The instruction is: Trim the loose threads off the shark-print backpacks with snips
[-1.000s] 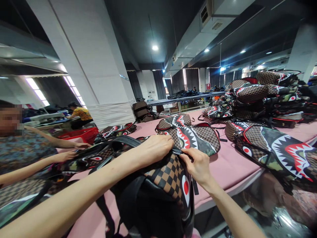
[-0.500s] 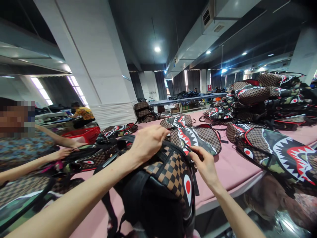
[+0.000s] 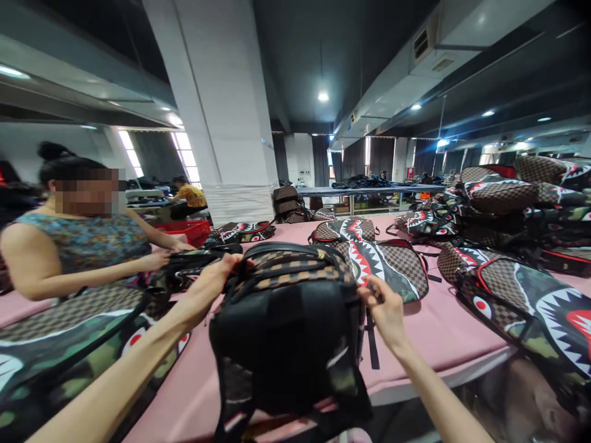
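A brown checkered backpack with a black padded back stands upright on the pink table right in front of me. My left hand grips its top left corner by the black handle, fingers curled. My right hand is closed in a pinch on the bag's right side, beside a hanging black strap.
Shark-mouth backpacks lie flat behind, at the right and at my lower left. A tall stack of them stands at the back right. A co-worker at the left handles another bag. A white pillar rises behind.
The backpack has turned so that its black back faces me. My left hand slid from the top middle to the top left corner. My head turned left, showing more of the co-worker.
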`<state>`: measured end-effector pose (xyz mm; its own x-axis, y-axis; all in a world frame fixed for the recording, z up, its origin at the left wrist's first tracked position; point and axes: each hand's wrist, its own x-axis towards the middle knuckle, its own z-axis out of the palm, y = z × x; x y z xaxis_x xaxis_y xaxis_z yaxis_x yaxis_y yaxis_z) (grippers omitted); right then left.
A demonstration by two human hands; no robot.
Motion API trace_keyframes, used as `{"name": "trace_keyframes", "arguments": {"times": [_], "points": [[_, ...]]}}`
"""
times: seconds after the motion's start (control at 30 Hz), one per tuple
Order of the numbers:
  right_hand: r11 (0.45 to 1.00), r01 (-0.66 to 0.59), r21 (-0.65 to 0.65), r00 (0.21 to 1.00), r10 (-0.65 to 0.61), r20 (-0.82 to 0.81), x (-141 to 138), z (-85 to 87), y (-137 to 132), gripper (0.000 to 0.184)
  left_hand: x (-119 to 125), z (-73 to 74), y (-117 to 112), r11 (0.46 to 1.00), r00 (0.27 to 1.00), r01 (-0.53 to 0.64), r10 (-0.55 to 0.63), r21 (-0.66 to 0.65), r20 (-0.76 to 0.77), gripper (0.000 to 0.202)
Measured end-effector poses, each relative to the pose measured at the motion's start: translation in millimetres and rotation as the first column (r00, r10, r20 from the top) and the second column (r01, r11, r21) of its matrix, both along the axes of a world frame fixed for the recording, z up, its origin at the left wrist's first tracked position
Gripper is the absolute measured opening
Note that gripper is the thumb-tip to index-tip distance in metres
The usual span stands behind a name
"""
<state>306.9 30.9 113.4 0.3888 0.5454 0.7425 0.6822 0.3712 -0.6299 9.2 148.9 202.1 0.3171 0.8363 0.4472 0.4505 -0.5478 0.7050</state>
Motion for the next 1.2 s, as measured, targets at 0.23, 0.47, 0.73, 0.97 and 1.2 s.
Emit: {"name": "trace_keyframes", "arguments": {"times": [0.23, 0.47, 0.73, 0.97, 1.2], "points": [[0.98, -0.193, -0.055, 0.966, 0.2, 0.162, -24.6, 74.2, -9.2, 0.039, 4.3, 3.9, -27.7, 0.968, 0.974, 0.219, -0.209, -0.121, 0.087, 0.034], [0.912, 0.266, -0.314, 0.708, 0.036, 0.705, -121.4, 105.2, -6.3, 0.023, 10.0, -4.2, -37.1, 0.985, 0.977, 0.166, -0.158, -0.046, 0.141, 0.031], [0.882, 0.422, -0.212, 0.674, -0.149, 0.724, -76.3, 105.7, -1.1, 0.016, -0.1, -10.3, -58.7, 0.977, 0.976, 0.211, -0.212, 0.034, 0.048, 0.03], [0.87, 0.461, -0.176, 0.721, -0.252, 0.645, -49.2, 97.5, -0.7, 0.014, -29.6, 1.0, -44.5, 0.959, 0.957, 0.278, -0.272, 0.053, -0.1, 0.029], [0.953, 0.187, -0.238, 0.88, -0.055, 0.471, -60.4, 84.6, -12.8, 0.019, 7.4, 3.4, -73.3, 0.69, 0.956, 0.017, 0.201, 0.724, -0.213, 0.03]]}}
